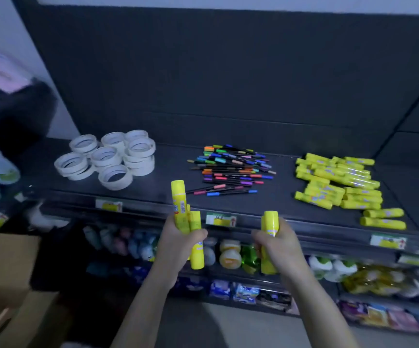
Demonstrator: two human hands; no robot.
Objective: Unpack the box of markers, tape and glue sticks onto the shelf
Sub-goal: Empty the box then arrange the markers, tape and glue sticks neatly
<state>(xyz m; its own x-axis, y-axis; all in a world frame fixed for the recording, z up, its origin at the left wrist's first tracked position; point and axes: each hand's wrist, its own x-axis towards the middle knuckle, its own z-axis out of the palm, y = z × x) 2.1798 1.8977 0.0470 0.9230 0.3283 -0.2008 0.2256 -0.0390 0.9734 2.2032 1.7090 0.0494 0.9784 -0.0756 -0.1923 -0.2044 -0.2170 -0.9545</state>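
Observation:
My left hand (178, 243) grips a bunch of yellow glue sticks (180, 204) upright, just in front of the dark shelf (168, 182). My right hand (277, 243) holds more yellow glue sticks (270, 222) at the same height. On the shelf lie several white tape rolls (108, 156) at the left, a heap of coloured markers (231, 169) in the middle, and a pile of yellow glue sticks (339, 184) at the right. A cardboard box (5, 272) stands at the lower left, its inside out of view.
Price labels (220, 219) run along the shelf's front edge. Lower shelves hold bottles and packets (231, 254). A second rack (10, 109) with goods stands at the left. The shelf's back panel is dark and bare.

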